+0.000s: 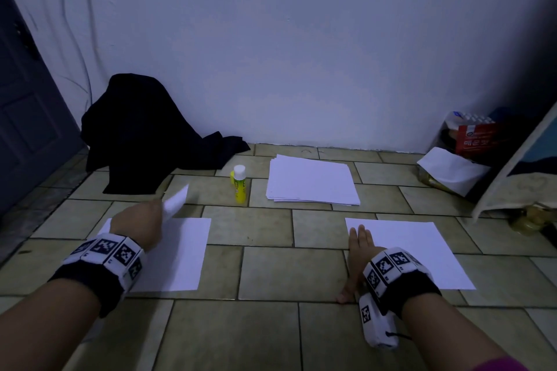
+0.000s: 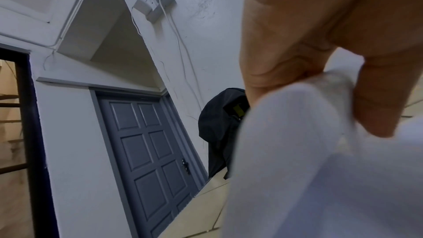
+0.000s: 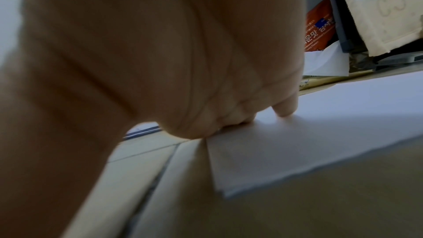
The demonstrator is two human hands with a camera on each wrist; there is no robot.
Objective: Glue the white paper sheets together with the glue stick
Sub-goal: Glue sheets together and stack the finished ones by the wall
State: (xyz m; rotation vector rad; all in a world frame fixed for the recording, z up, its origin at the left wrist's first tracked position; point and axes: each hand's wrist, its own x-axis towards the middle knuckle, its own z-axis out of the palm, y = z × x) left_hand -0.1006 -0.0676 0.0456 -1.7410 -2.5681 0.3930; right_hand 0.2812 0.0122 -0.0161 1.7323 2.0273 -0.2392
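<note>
- The left hand (image 1: 137,224) pinches the far corner of the left paper sheet (image 1: 180,253) between thumb and fingers (image 2: 377,100), lifting that corner off the tiled floor (image 1: 271,268) while the rest lies flat.
- The right hand (image 1: 360,247) lies flat with straight fingers on the near-left part of the right paper sheet (image 1: 422,253); its thumb seems to rest on the tile beside the edge.
- The glue stick (image 1: 239,183), yellow with a white cap, stands upright between the black cloth (image 1: 144,132) and the paper stack (image 1: 313,181), untouched.
</note>
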